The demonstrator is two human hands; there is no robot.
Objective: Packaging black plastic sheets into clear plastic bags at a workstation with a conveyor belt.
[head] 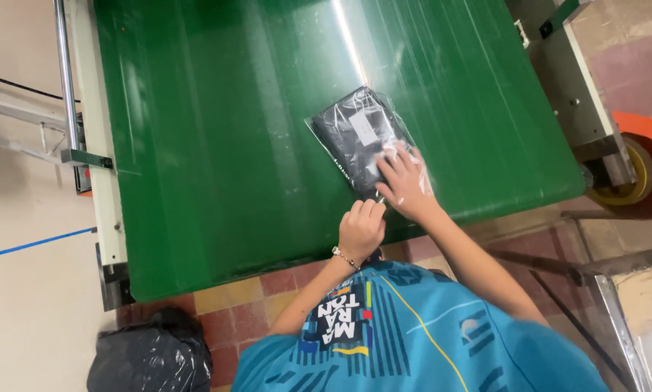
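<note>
Both of your hands were at the near end of the bagged dark garment [362,138], which lay on the green table [217,145] with its long axis running diagonally away from you toward the upper left. Your right hand [407,181] pressed flat and open on the bag's near corner; your left hand [361,229], loosely curled, pinched its near edge just beside it.

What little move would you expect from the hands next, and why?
Probably pressing the near edge shut: the right hand lies flat on the clear bag holding a dark folded garment, and the left hand pinches at its near corner on the green table.
</note>
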